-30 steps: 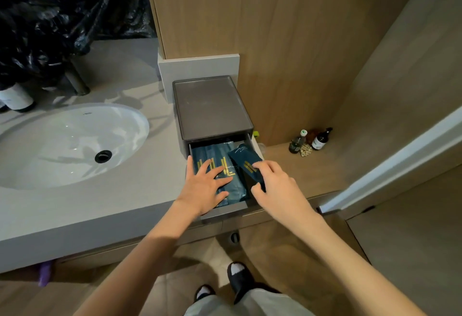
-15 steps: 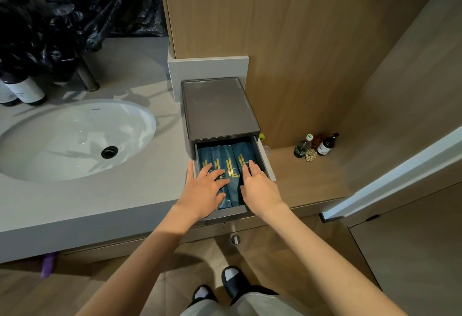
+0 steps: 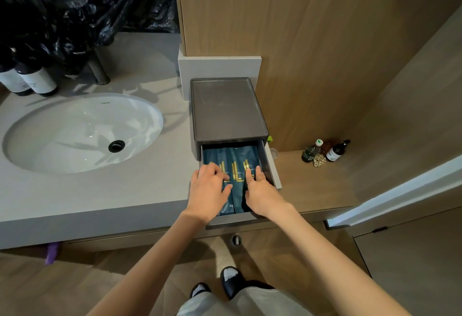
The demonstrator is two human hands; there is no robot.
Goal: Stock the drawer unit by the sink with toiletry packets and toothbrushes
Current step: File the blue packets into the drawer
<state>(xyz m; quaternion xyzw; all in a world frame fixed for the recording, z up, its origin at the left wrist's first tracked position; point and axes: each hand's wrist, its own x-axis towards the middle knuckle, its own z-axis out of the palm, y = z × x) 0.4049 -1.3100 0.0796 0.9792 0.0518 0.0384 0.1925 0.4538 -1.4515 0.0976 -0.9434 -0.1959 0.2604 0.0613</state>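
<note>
A dark grey drawer unit stands on the counter to the right of the sink, its top drawer pulled out toward me. Inside lie dark blue toiletry packets with gold lettering, side by side. My left hand rests flat on the left packets, fingers spread. My right hand presses the right packets with straight fingers. Neither hand grips anything. No toothbrushes show.
A white oval sink is set in the grey counter at left, with dark bottles and black plastic bags behind it. Small bottles stand on the lower wooden ledge at right. A wooden wall rises behind the unit.
A second ago my right hand held a blue packet tilted above the drawer. It laid the packet flat among the others, and both hands now press on the packets.
</note>
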